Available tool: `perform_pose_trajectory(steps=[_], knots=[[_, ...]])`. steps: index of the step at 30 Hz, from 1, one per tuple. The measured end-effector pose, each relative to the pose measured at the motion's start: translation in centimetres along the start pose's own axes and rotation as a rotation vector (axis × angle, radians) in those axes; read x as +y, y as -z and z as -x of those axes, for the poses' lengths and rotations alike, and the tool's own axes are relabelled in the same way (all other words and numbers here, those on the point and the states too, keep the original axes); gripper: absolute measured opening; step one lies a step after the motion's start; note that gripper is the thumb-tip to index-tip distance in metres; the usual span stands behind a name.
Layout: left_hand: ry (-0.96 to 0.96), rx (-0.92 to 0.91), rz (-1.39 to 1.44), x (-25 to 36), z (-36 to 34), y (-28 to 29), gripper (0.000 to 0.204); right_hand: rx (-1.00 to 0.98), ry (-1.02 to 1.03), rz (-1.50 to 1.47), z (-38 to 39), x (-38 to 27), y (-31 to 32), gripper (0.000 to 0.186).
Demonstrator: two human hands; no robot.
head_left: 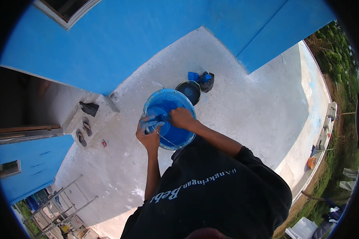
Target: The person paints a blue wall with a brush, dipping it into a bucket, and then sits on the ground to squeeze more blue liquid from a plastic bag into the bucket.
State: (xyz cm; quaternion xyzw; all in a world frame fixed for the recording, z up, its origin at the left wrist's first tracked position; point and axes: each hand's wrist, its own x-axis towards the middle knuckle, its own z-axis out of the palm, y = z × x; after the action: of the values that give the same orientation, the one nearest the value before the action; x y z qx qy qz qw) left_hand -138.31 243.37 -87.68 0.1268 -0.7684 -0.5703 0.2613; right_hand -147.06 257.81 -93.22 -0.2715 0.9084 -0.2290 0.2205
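Observation:
A blue bucket [166, 91], its rim smeared with pale paint, is in front of my body with blue paint inside. My left hand [148, 134] is at its left side, fingers spotted with blue paint and curled round a blue, paint-covered object [160, 116] whose kind I cannot make out. Over the bucket's opening my right hand [181, 118] is closed in a fist beside that object; what it grips is hidden. A thin wire [168, 141] curves below the left hand, across the near part of the bucket.
Just beyond the bucket stands a dark round pail [189, 92], with a black plastic bag [206, 81] beside it. Sandals [87, 126] and a black cloth-like item [89, 108] lie on the step at left. A metal frame [70, 203] stands lower left. Blue walls [119, 44] border the concrete floor.

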Motion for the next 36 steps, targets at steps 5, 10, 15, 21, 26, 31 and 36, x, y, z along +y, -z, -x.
perform_pose_trajectory(steps=[5,10,15,21,26,31,36], knots=[[-0.016,0.047,-0.048,-0.2,1.9,0.1,0.020,0.004,0.016,-0.102,3.5,1.5,2.7,0.026],[0.094,0.097,-0.030,0.9,3.3,-3.1,0.018,-0.035,0.101,-0.110,1.9,3.9,6.1,0.029],[0.077,0.186,0.068,0.3,2.6,-10.5,0.017,-0.121,0.188,0.002,-0.3,9.4,7.5,0.029],[0.172,0.327,0.083,1.1,2.5,-22.5,0.017,-0.138,0.247,-0.059,-0.8,20.4,13.6,0.027],[0.191,0.382,0.108,1.2,1.8,-30.1,0.018,-0.213,0.210,0.068,-2.6,27.5,15.7,0.028],[0.223,0.387,0.045,-0.4,-1.2,-33.9,0.021,-0.337,0.209,0.101,-5.6,30.0,17.9,0.027],[0.292,0.334,0.087,-1.4,-6.4,-38.1,0.024,-0.293,0.184,0.041,-7.2,33.6,21.6,0.028]])
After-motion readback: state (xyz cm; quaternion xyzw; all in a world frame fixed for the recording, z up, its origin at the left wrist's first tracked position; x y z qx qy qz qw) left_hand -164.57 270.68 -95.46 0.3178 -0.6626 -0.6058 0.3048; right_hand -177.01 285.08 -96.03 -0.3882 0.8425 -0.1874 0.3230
